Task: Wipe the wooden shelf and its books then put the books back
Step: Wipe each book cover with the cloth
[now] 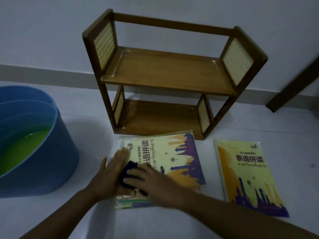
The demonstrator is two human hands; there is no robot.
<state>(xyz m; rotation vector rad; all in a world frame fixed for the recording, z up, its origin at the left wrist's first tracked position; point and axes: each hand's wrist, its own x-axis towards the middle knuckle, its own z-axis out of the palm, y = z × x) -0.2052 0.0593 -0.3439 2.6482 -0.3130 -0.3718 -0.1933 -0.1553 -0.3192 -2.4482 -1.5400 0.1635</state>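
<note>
Head view: a dark blue cloth (128,176) is pressed under the right hand (151,182), whose fingers are laid over it and bent slightly around it, against the cover of a yellow book (172,161). That book is steadied by the left hand (112,171), which is laid flat with its fingers straight and together along the book's left edge, its palm just beside the cloth. The book is seen lying on top of a small stack (131,203), of which only green and yellow edges are shown at the near corner; how many lie under it cannot be told. The stack is set on the pale floor (96,221), its far edge just in front of the foot of the wooden shelf (165,73).

A second book (248,176) with the same yellow, orange and purple cover is laid flat on the floor to the right, apart from the stack and near the shelf's right foot. The shelf is stood upright against the wall (51,31), with both its boards bare and woven panels set in its sides. At the far left a blue bucket (57,163) holding greenish liquid is placed on the floor. A dark wooden leg (293,87) is seen slanting at the right edge.
</note>
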